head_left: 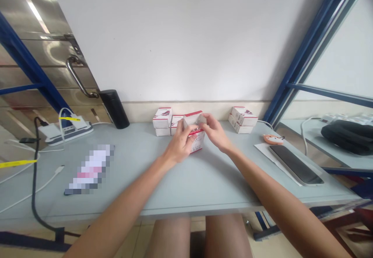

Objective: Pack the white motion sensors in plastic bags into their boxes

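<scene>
Both hands work at a small white and red box (pixel 197 143) in the middle of the table, its top flap raised and "DETECTOR" partly readable on its front. My left hand (pixel 180 143) wraps round the box's left side, with the thumb near the top edge. On the upper right corner, my right hand (pixel 215 131) pinches at the flap. What lies inside the box is hidden. Just behind my left hand stand stacked boxes (pixel 162 120) of the same kind, and another box (pixel 176 122) beside them is partly covered.
More boxes (pixel 242 120) are stacked at the back right. A phone (pixel 295 164) lies on white paper near an orange and white object (pixel 273 139). To the left are a black cylinder (pixel 115 109), a power strip (pixel 70 131), cables and a blurred-out phone-shaped item (pixel 89 169).
</scene>
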### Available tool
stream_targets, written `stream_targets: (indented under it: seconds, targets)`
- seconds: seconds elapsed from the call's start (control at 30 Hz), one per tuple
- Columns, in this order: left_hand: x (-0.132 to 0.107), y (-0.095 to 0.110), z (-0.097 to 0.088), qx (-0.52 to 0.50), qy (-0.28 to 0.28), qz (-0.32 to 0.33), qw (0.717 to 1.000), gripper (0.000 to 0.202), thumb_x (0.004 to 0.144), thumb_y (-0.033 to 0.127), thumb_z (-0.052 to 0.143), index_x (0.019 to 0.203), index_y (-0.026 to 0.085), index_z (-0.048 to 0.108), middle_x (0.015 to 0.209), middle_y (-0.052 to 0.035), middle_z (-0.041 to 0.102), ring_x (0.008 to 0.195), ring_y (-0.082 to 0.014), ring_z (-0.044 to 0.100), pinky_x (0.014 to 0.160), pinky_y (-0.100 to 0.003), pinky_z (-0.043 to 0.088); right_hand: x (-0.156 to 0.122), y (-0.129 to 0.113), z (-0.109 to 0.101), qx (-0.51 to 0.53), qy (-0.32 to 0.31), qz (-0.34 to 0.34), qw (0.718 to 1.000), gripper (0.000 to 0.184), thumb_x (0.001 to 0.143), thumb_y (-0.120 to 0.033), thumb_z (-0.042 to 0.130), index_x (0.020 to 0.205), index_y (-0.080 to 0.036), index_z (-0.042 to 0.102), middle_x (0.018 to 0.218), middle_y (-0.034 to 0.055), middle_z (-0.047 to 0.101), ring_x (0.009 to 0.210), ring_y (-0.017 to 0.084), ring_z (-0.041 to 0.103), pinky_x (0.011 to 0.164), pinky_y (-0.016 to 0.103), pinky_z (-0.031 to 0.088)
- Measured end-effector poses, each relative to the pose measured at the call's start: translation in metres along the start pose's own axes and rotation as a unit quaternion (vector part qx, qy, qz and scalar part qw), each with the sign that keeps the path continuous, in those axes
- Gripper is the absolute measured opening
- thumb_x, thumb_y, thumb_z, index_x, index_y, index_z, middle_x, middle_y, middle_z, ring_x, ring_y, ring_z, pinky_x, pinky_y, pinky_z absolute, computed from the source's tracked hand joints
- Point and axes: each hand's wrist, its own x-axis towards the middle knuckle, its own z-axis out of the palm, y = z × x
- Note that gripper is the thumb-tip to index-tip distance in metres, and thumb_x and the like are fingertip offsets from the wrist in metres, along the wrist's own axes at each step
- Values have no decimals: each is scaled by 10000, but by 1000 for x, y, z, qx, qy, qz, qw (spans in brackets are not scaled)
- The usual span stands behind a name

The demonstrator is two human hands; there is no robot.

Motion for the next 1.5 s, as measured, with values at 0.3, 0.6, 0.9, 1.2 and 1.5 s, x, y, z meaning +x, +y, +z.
stream_targets:
  seconds: [0.3,0.6,0.9,1.2,1.5]
  targets:
    - [0,-2,0,4,0,-12,1000,303,1082,400,454,1331,279,577,1299,-104,480,1267,-266,530,1124,-479,475,-1,-2,2,-33,2,8,999,325,920,-413,581,1205,-260,606,1173,51,669,1029,220,630,899,374,521]
    - [0,-1,-1,8,-4,-21,1000,309,1083,403,440,1335,280,571,1290,-105,482,1264,-272,523,1120,-482,474,-1,-2,1,-36,1,11,999,327,929,-411,576,1217,-258,602,1123,45,657,992,212,620,860,353,523]
    - [-1,0,-1,20,-13,-5,1000,301,1080,353,442,1344,278,565,1277,-105,466,1238,-271,536,1105,-490,484,0,2,0,-7,-16,-1,1000,314,857,-278,544,1155,-267,643,1187,21,706,989,210,612,974,378,506]
    - [-4,-9,7,-18,36,29,999,501,1069,403,484,1516,284,291,1461,-152,443,1385,-285,484,1166,-515,432,-5,-1,2,67,-38,17,997,237,850,-282,571,1071,-271,655,1070,1,723,1062,247,636,992,381,505]
    - [3,-7,-2,-45,20,-38,998,509,1076,462,471,1545,278,399,1556,-129,482,1460,-271,466,1220,-473,393,-7,10,9,-10,-2,2,1000,406,998,-605,541,1235,-279,590,1127,34,675,1131,223,605,997,365,493]
